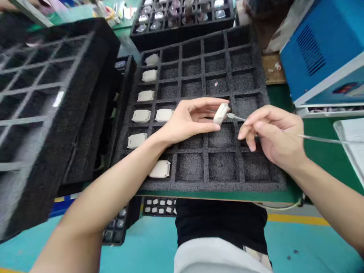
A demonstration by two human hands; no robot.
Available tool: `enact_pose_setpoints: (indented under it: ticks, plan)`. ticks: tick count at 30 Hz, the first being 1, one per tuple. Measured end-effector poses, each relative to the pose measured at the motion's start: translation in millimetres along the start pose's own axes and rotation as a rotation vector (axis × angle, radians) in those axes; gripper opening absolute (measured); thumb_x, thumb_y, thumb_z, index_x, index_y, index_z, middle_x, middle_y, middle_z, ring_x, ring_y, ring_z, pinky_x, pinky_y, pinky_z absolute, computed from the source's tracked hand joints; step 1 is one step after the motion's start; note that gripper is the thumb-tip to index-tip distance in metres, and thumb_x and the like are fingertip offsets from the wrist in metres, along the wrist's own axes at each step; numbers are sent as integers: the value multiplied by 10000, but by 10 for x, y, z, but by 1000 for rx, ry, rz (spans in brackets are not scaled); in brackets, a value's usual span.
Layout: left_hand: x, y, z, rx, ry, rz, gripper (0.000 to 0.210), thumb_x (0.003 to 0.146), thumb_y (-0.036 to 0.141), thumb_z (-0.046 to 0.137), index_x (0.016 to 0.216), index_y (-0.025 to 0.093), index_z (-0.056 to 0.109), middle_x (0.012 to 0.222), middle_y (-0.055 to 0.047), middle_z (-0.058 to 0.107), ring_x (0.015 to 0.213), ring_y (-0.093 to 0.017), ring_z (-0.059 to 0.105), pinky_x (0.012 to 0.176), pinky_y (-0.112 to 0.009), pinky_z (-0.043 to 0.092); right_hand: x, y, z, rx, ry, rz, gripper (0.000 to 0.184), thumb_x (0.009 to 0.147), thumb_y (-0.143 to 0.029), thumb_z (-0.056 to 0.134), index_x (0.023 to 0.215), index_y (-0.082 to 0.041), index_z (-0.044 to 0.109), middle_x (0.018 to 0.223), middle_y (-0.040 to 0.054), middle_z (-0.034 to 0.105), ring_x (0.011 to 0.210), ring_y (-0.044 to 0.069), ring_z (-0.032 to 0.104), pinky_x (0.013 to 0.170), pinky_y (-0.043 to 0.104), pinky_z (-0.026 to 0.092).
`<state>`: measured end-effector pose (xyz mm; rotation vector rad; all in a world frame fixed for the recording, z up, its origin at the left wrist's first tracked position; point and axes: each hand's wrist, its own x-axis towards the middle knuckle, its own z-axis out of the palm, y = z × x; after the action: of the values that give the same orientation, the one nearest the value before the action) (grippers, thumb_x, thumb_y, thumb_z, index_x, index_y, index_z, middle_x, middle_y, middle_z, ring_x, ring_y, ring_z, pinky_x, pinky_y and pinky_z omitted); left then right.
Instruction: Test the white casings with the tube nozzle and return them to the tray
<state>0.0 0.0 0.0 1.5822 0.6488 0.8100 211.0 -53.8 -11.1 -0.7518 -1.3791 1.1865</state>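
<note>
My left hand point(184, 119) pinches a small white plastic housing point(221, 113), shaped like a watch case, on edge between thumb and fingers above the foam tray point(193, 187). My right hand point(277, 138) is closed round a thin translucent tube point(327, 139), which trails off to the right. Its narrow pale tip point(234, 116) points at the side of the housing; whether the two touch I cannot tell. Similar white housings lie in the tray's left column, such as this housing point(160, 169), and another housing point(164, 115) sits one column over, partly behind my left hand.
Stacked dark foam trays point(82, 125) rise on the left. Behind stands a black tray point(182, 32) of shiny pieces. At right are a blue machine point(327, 49) and a white sheet point(351, 140). More trays point(159, 206) sit below the green table's front edge.
</note>
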Motion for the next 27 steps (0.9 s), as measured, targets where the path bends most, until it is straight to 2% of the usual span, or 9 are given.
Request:
enact_pose_setpoints:
  ticks: [7, 17, 27]
  plan:
    - [3, 26, 21, 29, 27, -37, 536, 629, 251, 797, 1138, 178, 643, 1114, -73, 682, 1073, -262, 617, 968, -399, 470, 2, -2, -1, -48, 13, 30, 109, 822, -291, 628, 808, -184, 643, 681, 23, 678, 387, 87, 498, 362, 227, 399]
    - [2, 21, 13, 4, 1, -35, 522, 636, 210, 789, 1137, 183, 643, 1107, -60, 686, 1071, -254, 619, 971, -395, 472, 5, -7, 5, -45, 11, 29, 117, 823, -295, 626, 806, -180, 642, 677, 24, 677, 385, 83, 496, 358, 220, 396]
    - [-6, 102, 60, -11, 35, -109, 523, 631, 163, 783, 1135, 160, 642, 1118, -85, 687, 1042, -245, 638, 934, -353, 503, -14, -15, 26, 15, 10, 52, 77, 844, -174, 551, 814, -145, 616, 673, 14, 678, 382, 65, 507, 373, 188, 397]
